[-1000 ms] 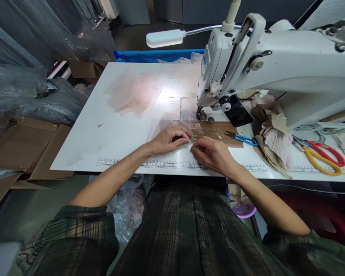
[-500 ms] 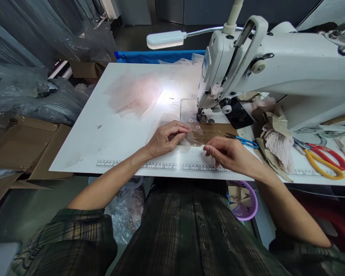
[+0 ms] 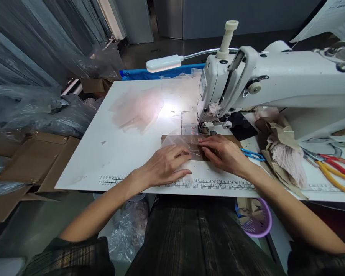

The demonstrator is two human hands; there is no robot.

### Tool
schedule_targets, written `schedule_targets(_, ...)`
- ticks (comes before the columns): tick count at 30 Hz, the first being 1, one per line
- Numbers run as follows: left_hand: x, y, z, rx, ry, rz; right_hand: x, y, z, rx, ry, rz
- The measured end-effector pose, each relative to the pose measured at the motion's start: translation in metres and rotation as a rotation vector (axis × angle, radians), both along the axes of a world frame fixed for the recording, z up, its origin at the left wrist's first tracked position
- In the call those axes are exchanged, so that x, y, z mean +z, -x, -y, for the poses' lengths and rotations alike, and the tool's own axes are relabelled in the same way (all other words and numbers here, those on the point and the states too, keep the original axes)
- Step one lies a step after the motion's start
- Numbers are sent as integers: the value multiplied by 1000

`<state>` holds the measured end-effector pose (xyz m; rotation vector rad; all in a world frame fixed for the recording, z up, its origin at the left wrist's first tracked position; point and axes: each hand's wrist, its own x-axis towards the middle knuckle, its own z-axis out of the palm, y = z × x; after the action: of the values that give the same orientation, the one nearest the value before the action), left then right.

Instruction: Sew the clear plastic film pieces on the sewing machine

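My left hand (image 3: 165, 165) lies flat, fingers stretched out, on a sheer, nearly clear piece of fabric (image 3: 176, 142) on the white sewing table (image 3: 109, 153). My right hand (image 3: 222, 152) rests beside it, fingers extended and pressing the same fabric onto a brown cardboard strip (image 3: 186, 138). Both hands sit just in front of the presser foot (image 3: 201, 128) of the white sewing machine (image 3: 276, 84). Small red marks show on the plate near the needle.
Blue thread snips (image 3: 253, 155) lie right of my right hand. Red and yellow scissors (image 3: 333, 166) and a heap of pink fabric with brown paper (image 3: 284, 159) sit further right. A lamp (image 3: 163, 63) lights pale pink fabric (image 3: 138, 107). Cardboard boxes (image 3: 31, 161) stand left; a purple basket (image 3: 257, 222) hangs below.
My right hand moved up and left from near the ruler edge onto the cardboard strip by the needle. My left hand flattened on the fabric. The camera tilted, shifting the scene down.
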<state>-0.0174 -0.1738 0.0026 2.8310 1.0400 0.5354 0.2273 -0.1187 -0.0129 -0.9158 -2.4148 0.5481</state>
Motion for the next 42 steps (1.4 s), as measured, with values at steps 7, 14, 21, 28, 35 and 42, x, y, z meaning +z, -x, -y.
schedule_targets(7,15,21,-64,13,54,-39,6,17,-8,8,-17,13)
schedule_targets(14,6,20,-80,-13,182,-58,7,28,-10,33,11,51)
schedule_targets(21,29,16,-49,-56,265,220,25,38,14,33,252,-105)
schedule_targets(28,52,36,-31,23,828,375,33,20,47,159,1095,-354)
schedule_targets(35,33,-6,-98,-16,367,-76,14,27,18,-148,443,76)
schedule_targets(42,15,-16,-174,-42,261,-194,-8,17,-2,28,-166,164)
